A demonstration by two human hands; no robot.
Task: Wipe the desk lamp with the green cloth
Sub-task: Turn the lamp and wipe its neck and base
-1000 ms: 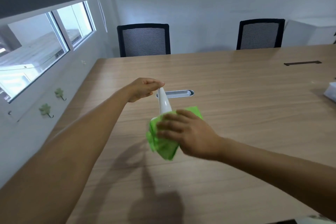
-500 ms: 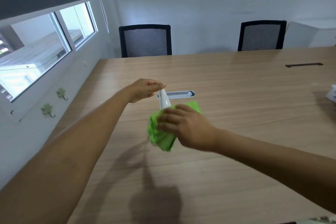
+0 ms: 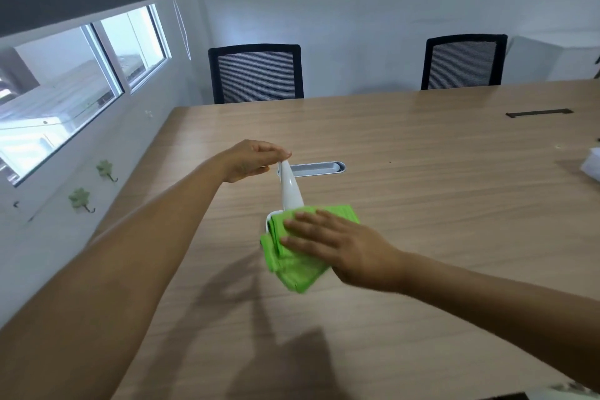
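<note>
A white desk lamp point(image 3: 289, 189) stands on the wooden table point(image 3: 422, 204), its slim arm rising from a base that is mostly hidden. My left hand point(image 3: 252, 160) pinches the top of the lamp's arm. A folded green cloth point(image 3: 292, 265) lies over the lamp's base. My right hand point(image 3: 337, 243) presses flat on the cloth, fingers spread and pointing left. Only a white corner of the base shows at the cloth's upper left edge.
A grey oval cable slot point(image 3: 316, 169) sits in the table just behind the lamp. Two black mesh chairs point(image 3: 256, 73) point(image 3: 464, 62) stand at the far edge. A white object point(image 3: 591, 167) lies at the right edge. Windows and wall hooks point(image 3: 105, 169) line the left wall.
My right hand has slid the cloth down the lamp's arm onto the base and flattened out over it. My left hand keeps its hold at the top.
</note>
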